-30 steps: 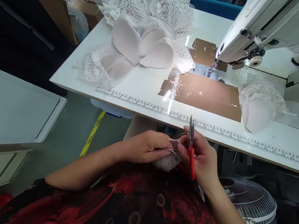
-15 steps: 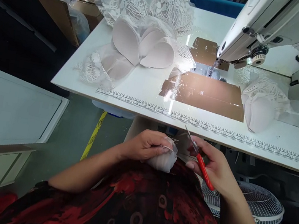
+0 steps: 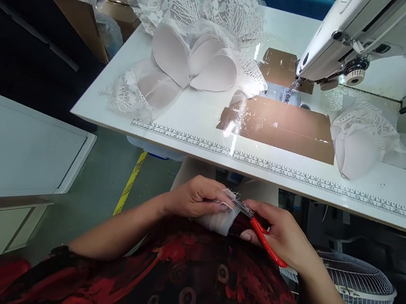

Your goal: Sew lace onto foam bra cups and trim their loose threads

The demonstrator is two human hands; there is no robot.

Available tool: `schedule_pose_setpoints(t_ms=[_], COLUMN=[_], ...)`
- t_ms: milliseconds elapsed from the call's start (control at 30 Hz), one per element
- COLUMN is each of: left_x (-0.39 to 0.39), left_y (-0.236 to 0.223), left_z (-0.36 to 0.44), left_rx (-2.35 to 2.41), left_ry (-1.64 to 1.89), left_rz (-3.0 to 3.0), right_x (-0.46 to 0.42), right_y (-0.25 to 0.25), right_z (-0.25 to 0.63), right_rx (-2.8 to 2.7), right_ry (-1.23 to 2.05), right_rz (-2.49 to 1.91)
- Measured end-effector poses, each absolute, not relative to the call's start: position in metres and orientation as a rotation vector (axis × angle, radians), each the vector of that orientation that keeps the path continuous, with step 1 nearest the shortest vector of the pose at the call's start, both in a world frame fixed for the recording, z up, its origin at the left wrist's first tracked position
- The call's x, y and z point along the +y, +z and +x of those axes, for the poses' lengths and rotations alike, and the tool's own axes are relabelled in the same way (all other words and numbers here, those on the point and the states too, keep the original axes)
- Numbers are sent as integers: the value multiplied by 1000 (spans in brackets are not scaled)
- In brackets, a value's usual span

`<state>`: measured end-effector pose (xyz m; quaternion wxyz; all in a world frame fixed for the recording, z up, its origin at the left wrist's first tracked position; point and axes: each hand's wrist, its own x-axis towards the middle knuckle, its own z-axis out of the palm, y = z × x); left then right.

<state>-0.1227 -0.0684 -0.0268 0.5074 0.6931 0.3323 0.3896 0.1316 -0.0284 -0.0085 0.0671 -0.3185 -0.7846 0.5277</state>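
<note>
My left hand point(image 3: 202, 199) pinches a bunched piece of sheer white fabric point(image 3: 219, 221) over my lap, with loose thread ends sticking out at its top. Closed around red-handled scissors point(image 3: 262, 240) is my right hand point(image 3: 283, 234). The scissor blades point left and reach the frayed edge of the fabric, close to my left fingertips. Whether the blades are parted there is too small to tell. On the table above lie white bra cups with lace point(image 3: 215, 73), piled at the left, and another lace-and-cup piece point(image 3: 358, 148) at the right.
A white sewing machine point(image 3: 347, 46) stands over the table, its needle above brown taped patches point(image 3: 281, 129). A printed ruler point(image 3: 293, 176) runs along the front edge. Below right is a fan point(image 3: 356, 281); a white cabinet point(image 3: 11, 144) is at left.
My right hand has brought the scissors left and down, turning the blades from pointing up to the fabric's frayed edge. My left hand keeps its hold, almost still.
</note>
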Motion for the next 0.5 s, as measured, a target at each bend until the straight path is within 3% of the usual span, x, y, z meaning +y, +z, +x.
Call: schedule_pose_setpoints(t_ms=[500], left_x=[-68], left_y=[-33], left_z=[-122], left_rx=[727], left_ry=[978], left_rz=[1677], right_x=[-27], right_y=[-9], right_z=[125], right_rx=[-2358], right_ry=[1638], right_rz=[-886])
